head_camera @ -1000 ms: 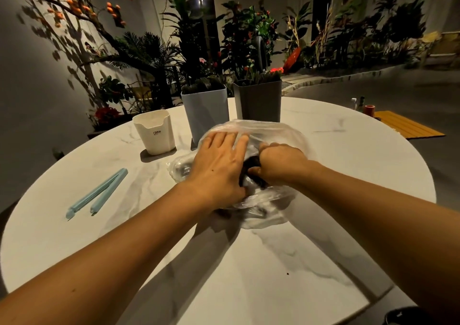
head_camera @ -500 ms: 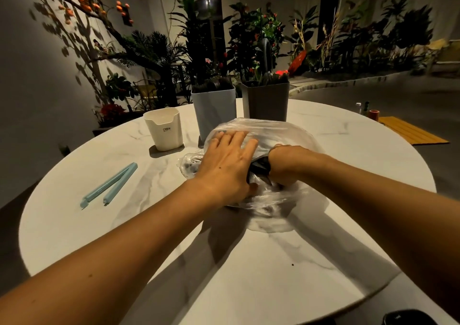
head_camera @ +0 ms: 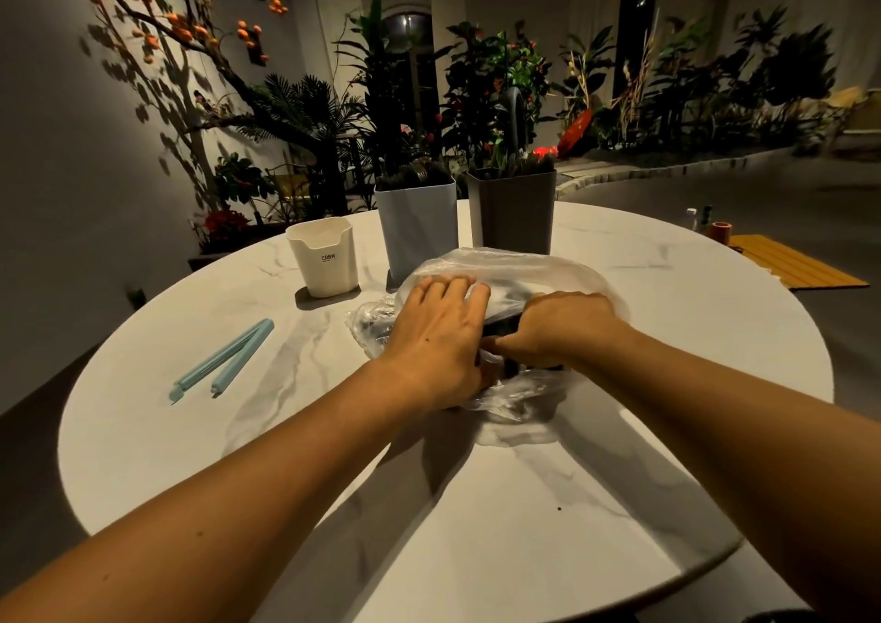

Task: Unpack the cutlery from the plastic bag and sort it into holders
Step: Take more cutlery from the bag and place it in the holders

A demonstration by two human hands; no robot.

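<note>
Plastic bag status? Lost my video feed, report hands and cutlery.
Left hand flat on plastic bag. Right hand curled inside the bag's opening, grip hidden. Cutlery unseen. Nothing blocking the three holders behind.

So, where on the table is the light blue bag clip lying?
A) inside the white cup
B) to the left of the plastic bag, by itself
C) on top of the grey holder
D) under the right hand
B: the light blue bag clip lies alone on the table, left of the plastic bag.

Dim room: round marble table [head_camera: 476, 527], leafy plants [head_camera: 500, 78] along grey walls [head_camera: 71, 121].
</note>
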